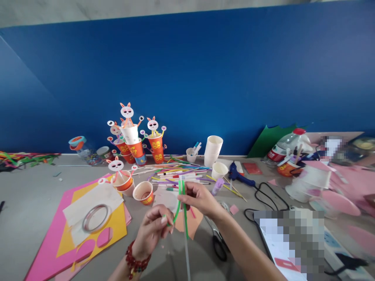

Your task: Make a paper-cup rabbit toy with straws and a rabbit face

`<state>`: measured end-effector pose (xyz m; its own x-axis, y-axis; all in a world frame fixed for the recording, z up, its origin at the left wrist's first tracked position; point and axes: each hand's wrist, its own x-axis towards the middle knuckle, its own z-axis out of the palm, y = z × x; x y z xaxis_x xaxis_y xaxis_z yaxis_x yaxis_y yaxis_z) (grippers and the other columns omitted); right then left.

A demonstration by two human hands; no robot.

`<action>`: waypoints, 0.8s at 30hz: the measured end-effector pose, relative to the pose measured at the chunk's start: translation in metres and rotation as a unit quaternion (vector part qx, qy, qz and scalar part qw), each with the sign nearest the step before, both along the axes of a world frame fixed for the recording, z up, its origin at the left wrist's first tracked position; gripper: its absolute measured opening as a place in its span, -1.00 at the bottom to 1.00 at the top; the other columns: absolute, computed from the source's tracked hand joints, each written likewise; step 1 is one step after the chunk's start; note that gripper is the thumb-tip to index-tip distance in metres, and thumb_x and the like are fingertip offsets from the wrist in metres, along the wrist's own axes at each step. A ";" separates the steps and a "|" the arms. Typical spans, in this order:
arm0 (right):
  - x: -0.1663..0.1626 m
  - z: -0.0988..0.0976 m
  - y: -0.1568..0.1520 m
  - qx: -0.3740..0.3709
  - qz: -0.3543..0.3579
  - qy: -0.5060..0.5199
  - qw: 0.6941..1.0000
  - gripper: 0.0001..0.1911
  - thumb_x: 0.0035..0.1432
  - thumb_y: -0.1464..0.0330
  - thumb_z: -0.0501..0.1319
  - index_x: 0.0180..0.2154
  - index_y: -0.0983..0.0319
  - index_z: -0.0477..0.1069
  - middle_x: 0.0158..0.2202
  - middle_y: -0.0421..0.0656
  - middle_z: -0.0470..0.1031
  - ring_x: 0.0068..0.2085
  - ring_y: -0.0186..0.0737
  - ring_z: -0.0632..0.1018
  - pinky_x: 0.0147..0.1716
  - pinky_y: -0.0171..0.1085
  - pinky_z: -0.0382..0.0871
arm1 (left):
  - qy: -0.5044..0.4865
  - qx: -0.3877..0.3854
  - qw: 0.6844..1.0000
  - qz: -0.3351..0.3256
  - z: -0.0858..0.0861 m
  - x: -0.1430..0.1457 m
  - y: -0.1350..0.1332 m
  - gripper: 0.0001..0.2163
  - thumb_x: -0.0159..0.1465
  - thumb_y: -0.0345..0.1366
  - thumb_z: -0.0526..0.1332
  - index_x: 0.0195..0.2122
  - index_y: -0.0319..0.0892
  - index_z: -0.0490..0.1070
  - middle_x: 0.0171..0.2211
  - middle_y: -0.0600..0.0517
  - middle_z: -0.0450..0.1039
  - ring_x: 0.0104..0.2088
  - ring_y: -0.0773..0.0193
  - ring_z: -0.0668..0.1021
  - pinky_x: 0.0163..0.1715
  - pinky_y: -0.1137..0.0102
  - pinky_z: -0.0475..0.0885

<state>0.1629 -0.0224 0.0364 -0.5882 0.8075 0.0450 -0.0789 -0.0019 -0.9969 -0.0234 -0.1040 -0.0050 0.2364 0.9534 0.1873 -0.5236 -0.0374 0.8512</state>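
Note:
My right hand (200, 198) is closed, pinching a long white straw (186, 253) upright together with a green pipe cleaner (184, 218). The pipe cleaner bends near the straw's top, and one leg hangs down beside the straw. Its other leg curves toward my left hand (155, 226), whose fingertips pinch the green end. Under the hands lies an orange-tan paper sheet (195, 223). Scissors (218, 244) with black handles rest by my right forearm, partly covered by it. An empty-looking red and white paper cup (143, 192) stands beyond my left hand.
Several cups with rabbit-faced figures (127, 136) stand at the back left. Pink and yellow paper (118, 222) bears a tape roll (96, 217). Pens and sticks (175, 171) lie beyond my hands. A blue glue gun (238, 175) trails a black cord (272, 203) rightward.

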 end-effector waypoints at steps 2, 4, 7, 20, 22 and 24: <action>-0.001 0.000 0.000 -0.009 -0.005 0.010 1.000 -0.64 0.08 0.12 0.37 -0.38 0.28 0.39 -0.53 -0.22 0.46 -0.54 -0.36 0.45 -0.54 -0.36 0.36 | -0.022 -0.011 0.999 0.023 0.001 0.002 0.002 -0.79 0.30 -0.19 0.22 -0.41 -0.20 0.46 -0.66 0.17 0.15 -0.65 0.46 0.20 -0.49 0.45 0.27; -0.001 0.001 0.001 -0.019 -0.018 0.021 0.999 -0.63 0.06 0.11 0.38 -0.37 0.28 0.39 -0.53 -0.24 0.44 -0.54 -0.36 0.45 -0.55 -0.36 0.36 | -0.037 -0.004 0.997 0.066 0.003 0.006 0.003 -0.79 0.32 -0.15 0.18 -0.32 -0.17 0.45 -0.63 0.17 0.16 -0.61 0.44 0.23 -0.43 0.42 0.31; -0.002 0.001 0.001 -0.019 -0.053 0.039 0.998 -0.62 0.05 0.10 0.38 -0.36 0.27 0.39 -0.54 -0.27 0.41 -0.55 -0.38 0.44 -0.55 -0.37 0.34 | 0.018 0.027 0.992 0.123 0.003 0.013 0.001 -0.64 0.23 -0.02 0.26 -0.06 -0.13 0.39 -0.40 0.06 0.34 -0.41 0.31 0.41 -0.32 0.37 0.39; -0.004 0.003 -0.002 -0.003 -0.078 0.042 0.996 -0.61 0.04 0.08 0.38 -0.41 0.25 0.36 -0.56 -0.29 0.36 -0.56 -0.40 0.41 -0.56 -0.38 0.29 | 0.131 0.037 0.991 0.013 0.013 0.018 -0.005 -0.47 0.23 0.16 0.12 -0.01 -0.18 0.40 -0.18 -0.11 0.42 -0.19 0.10 0.46 -0.13 0.25 0.39; -0.006 0.002 -0.002 -0.006 -0.075 0.038 0.996 -0.60 0.03 0.07 0.39 -0.40 0.25 0.36 -0.56 -0.29 0.37 -0.57 -0.39 0.41 -0.56 -0.38 0.29 | 0.146 -0.011 0.989 0.029 0.013 0.017 -0.003 -0.61 0.24 0.05 0.20 -0.14 -0.19 0.44 -0.28 -0.05 0.42 -0.27 0.19 0.45 -0.21 0.33 0.38; -0.008 0.001 -0.003 -0.004 -0.078 0.033 0.996 -0.60 0.03 0.07 0.39 -0.41 0.25 0.35 -0.56 -0.30 0.35 -0.57 -0.39 0.40 -0.56 -0.38 0.29 | 0.171 -0.053 0.983 0.044 0.012 0.017 -0.001 -0.72 0.20 -0.06 0.30 -0.27 -0.19 0.44 -0.38 0.02 0.41 -0.36 0.28 0.43 -0.31 0.42 0.35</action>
<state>0.1552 -0.0250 0.0379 -0.4524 0.8889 0.0722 -0.1438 0.0072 -0.9896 -0.0060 -0.1046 0.0067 0.1840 0.9829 0.0093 -0.2056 0.0292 0.9782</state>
